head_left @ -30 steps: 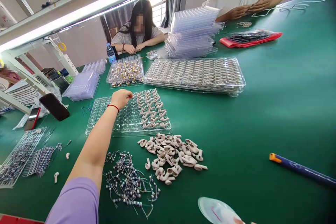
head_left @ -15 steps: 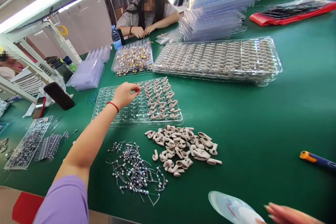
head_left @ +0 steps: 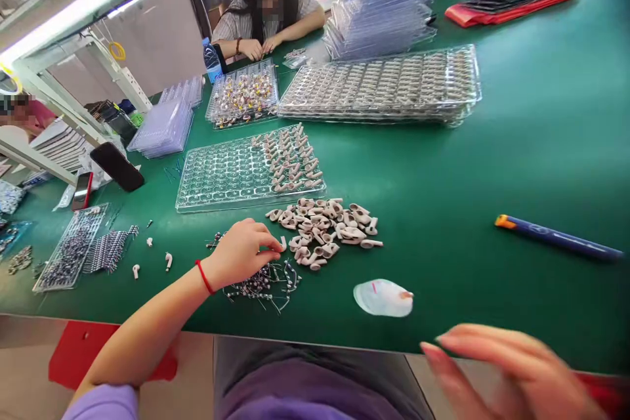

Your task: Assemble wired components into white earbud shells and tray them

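Observation:
My left hand, a red cord on its wrist, reaches over a pile of small wired parts. Its thumb and index finger close at a beige earphone shell, just left of a heap of similar shells. Behind it lies a clear plastic tray with shells in its right-hand columns. My right hand, somewhat blurred, hovers at the table's front edge. Its fingers are apart with nothing visible in them. Closest to it is a pale, translucent oval piece with a pink mark.
A blue pen-like tool with an orange end lies at right. Filled trays and a tray of white and yellow parts stand behind. Phones, loose white earphones and more wired parts are at left. A person sits across.
My left hand has come back from the tray to the single shell beside the heap. My right hand has moved away from the oval piece, and the view has shifted.

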Tool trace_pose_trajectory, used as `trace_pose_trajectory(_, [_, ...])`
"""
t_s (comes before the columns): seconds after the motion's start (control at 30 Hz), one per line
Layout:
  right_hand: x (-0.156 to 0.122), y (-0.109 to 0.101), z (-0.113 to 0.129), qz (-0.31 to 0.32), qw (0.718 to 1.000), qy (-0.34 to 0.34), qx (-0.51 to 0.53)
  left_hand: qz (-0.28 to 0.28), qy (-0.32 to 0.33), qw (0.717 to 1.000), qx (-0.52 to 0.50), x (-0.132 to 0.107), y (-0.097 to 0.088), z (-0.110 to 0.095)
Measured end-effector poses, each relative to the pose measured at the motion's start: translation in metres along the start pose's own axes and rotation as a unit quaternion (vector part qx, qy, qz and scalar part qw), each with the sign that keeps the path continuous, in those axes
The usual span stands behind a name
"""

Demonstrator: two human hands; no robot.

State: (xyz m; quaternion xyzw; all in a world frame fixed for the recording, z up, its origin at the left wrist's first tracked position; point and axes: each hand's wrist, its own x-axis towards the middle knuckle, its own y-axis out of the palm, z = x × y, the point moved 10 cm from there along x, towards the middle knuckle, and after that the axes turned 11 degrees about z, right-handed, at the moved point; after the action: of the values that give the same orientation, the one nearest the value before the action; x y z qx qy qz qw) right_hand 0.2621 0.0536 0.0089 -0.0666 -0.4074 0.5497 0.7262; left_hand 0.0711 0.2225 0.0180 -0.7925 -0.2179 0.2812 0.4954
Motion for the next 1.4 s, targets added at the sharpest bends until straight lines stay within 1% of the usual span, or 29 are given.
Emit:
trace_pose_trajectory(0.03, [0.002,0.012,0.025,0.034,0.997,-0.066,-0.014,-0.004,-0.006,1.0,0.002,0.0,0.002,-0.001])
trace_pose_trajectory(0.07, [0.004,0.03,0.047,0.078,0.989,-0.119,-0.028,-0.009,-0.013,1.0,0.004,0.0,0.003,-0.002])
trace_pose_trajectory(0.1, [0.006,0.048,0.061,0.114,0.981,-0.151,-0.046,-0.013,-0.02,1.0,0.005,0.0,0.003,-0.002])
trace_pose_trajectory(0.13, [0.011,0.065,0.068,0.131,0.976,-0.158,-0.073,-0.018,-0.026,0.999,0.005,0.001,0.003,-0.002])
trace_pose_trajectory(0.17, [0.017,0.079,0.07,0.135,0.973,-0.152,-0.109,-0.022,-0.032,0.999,0.005,0.001,0.002,-0.001])
trace_pose_trajectory(0.23, [0.028,0.103,0.065,0.144,0.972,-0.134,-0.128,-0.028,-0.042,0.999,0.0,0.002,0.0,0.001])
trace_pose_trajectory(0.27, [0.033,0.111,0.059,0.145,0.973,-0.125,-0.132,-0.03,-0.047,0.998,-0.002,0.002,0.0,0.002])
trace_pose_trajectory(0.3, [0.037,0.117,0.054,0.149,0.973,-0.117,-0.13,-0.03,-0.05,0.998,-0.004,0.002,0.0,0.004])
trace_pose_trajectory(0.37, [0.043,0.123,0.045,0.157,0.975,-0.108,-0.118,-0.03,-0.056,0.998,-0.009,0.003,0.002,0.006])
trace_pose_trajectory(0.43, [0.045,0.122,0.041,0.168,0.975,-0.107,-0.098,-0.031,-0.063,0.997,-0.013,0.004,0.005,0.008])
trace_pose_trajectory(0.53, [0.044,0.112,0.044,0.179,0.975,-0.112,-0.066,-0.037,-0.073,0.997,-0.015,0.008,0.009,0.009])
trace_pose_trajectory(0.63, [0.036,0.096,0.049,0.181,0.976,-0.116,-0.04,-0.047,-0.073,0.996,-0.015,0.012,0.009,0.009])
trace_pose_trajectory(0.7, [0.027,0.083,0.048,0.173,0.978,-0.111,-0.026,-0.056,-0.069,0.996,-0.023,0.012,0.006,0.009])
trace_pose_trajectory(0.8, [0.017,0.063,0.037,0.152,0.984,-0.089,-0.008,-0.083,-0.07,0.993,-0.043,0.001,-0.002,0.009])
trace_pose_trajectory(0.9, [0.015,0.054,0.023,0.136,0.989,-0.062,0.016,-0.136,-0.074,0.982,-0.106,-0.022,-0.008,0.003])
trace_pose_trajectory(0.93, [0.017,0.052,0.018,0.134,0.989,-0.052,0.026,-0.161,-0.07,0.973,-0.153,-0.031,-0.008,0.001])
trace_pose_trajectory(1.0, [0.02,0.052,0.013,0.131,0.99,-0.033,0.045,-0.201,-0.053,0.945,-0.251,-0.051,-0.002,-0.005])
trace_pose_trajectory(1.03, [0.022,0.052,0.012,0.131,0.99,-0.025,0.054,-0.21,-0.042,0.934,-0.286,-0.059,0.003,-0.01])
trace_pose_trajectory(1.1, [0.025,0.053,0.011,0.131,0.989,-0.012,0.073,-0.211,-0.025,0.924,-0.319,-0.071,0.016,-0.022])
trace_pose_trajectory(1.17, [0.028,0.054,0.012,0.136,0.987,-0.003,0.09,-0.214,-0.026,0.922,-0.321,-0.08,0.029,-0.03])
trace_pose_trajectory(1.23, [0.029,0.057,0.012,0.147,0.984,0.003,0.106,-0.227,-0.039,0.924,-0.304,-0.086,0.037,-0.035])
trace_pose_trajectory(1.3, [0.03,0.061,0.012,0.159,0.98,0.008,0.121,-0.242,-0.043,0.932,-0.266,-0.086,0.04,-0.041])
trace_pose_trajectory(1.4, [0.031,0.065,0.012,0.175,0.974,0.013,0.141,-0.242,-0.026,0.953,-0.18,-0.075,0.039,-0.054])
